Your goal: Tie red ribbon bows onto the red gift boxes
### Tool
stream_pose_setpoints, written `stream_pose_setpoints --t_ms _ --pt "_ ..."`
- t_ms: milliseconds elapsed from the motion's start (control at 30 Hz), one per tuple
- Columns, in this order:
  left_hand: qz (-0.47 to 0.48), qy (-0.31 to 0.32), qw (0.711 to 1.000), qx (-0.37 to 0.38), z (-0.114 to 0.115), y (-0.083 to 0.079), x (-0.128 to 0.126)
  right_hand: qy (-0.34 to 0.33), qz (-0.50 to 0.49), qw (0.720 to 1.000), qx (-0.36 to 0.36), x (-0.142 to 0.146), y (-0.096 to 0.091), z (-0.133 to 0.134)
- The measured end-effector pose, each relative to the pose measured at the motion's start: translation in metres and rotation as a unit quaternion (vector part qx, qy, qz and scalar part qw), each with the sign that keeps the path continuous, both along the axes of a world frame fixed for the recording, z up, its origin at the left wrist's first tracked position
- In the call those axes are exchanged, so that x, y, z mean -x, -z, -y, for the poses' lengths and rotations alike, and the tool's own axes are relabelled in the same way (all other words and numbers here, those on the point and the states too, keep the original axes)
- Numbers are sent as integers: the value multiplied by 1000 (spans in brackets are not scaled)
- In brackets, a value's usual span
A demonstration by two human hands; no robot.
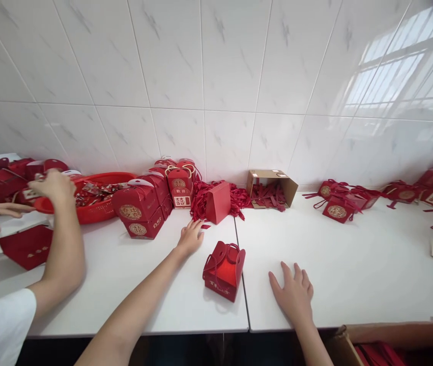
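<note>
My left hand [191, 239] reaches over the white table with its fingers stretched out, holding nothing I can see. Just beyond its fingertips are a short red ribbon piece [206, 226] and a plain red box [218, 202] standing in front of a heap of red ribbons [200, 199]. Flat on the tabletop, my right hand [294, 295] has its fingers spread and nothing in it. Between my hands stands a small red gift box [224, 272] with gold lettering, its side flaps upright and cord loops at the top.
A co-worker's hand [54, 189] is over a red basket [105, 216] of wrapped pieces, beside an opened red box [27, 246]. Stacked red boxes [140, 211], a cardboard box [290, 189] of ribbons and small tied boxes [337, 209] line the wall. A carton [348, 345] stands lower right.
</note>
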State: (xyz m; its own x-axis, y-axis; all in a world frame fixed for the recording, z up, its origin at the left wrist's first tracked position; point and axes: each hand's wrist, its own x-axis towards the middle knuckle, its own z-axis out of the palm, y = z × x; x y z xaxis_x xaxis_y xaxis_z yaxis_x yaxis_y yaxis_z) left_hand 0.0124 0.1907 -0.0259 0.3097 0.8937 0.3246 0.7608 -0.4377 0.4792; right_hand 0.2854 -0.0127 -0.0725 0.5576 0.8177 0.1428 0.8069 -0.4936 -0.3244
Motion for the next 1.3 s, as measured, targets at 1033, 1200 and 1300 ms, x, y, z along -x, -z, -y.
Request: stream_pose_setpoints --t_ms 1033,1200,1300 --pt "280 64 956 66 290 -30 6 -206 -702 612 -299 143 -63 93" --pt "194 118 971 76 281 -29 6 32 -708 542 -453 51 -85 92" --pt "159 111 976 104 275 -26 12 84 -621 535 -567 -23 -87 108"
